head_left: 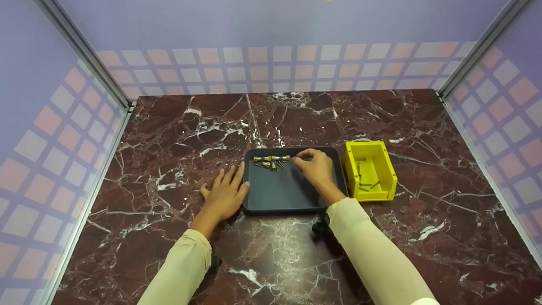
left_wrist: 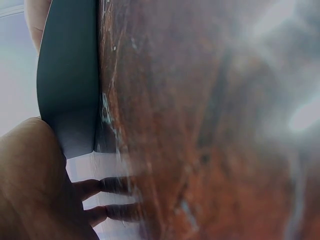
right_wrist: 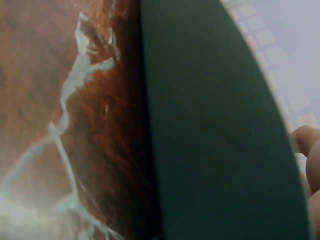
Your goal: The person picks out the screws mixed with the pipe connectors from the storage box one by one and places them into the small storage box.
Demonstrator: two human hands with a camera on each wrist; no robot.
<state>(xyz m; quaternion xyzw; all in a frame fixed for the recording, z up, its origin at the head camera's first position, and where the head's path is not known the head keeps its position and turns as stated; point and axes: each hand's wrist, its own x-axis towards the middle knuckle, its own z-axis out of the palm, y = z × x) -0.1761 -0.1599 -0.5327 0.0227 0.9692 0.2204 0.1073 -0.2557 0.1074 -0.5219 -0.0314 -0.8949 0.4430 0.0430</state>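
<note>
A dark grey rectangular tray [head_left: 281, 190] lies on the table. Near its far edge, several brass fittings [head_left: 271, 158] with blue bands form a row, with loose small brass pieces and screws [head_left: 273, 165] just in front. My left hand [head_left: 226, 192] rests flat beside the tray, its fingers spread and the thumb side touching the tray's left wall [left_wrist: 70, 75]. My right hand [head_left: 315, 167] reaches over the tray, curled fingertips pinching a small metal piece at the row's right end. Fingers mostly hide that piece. The right wrist view shows mainly the tray's outer wall [right_wrist: 220, 125].
A yellow bin [head_left: 374, 195] stands close against the tray's right side, with several screws [head_left: 364, 184] inside. The marbled dark red table [head_left: 178, 127] is bounded by tile-patterned panels [head_left: 271, 63] at the back and both sides.
</note>
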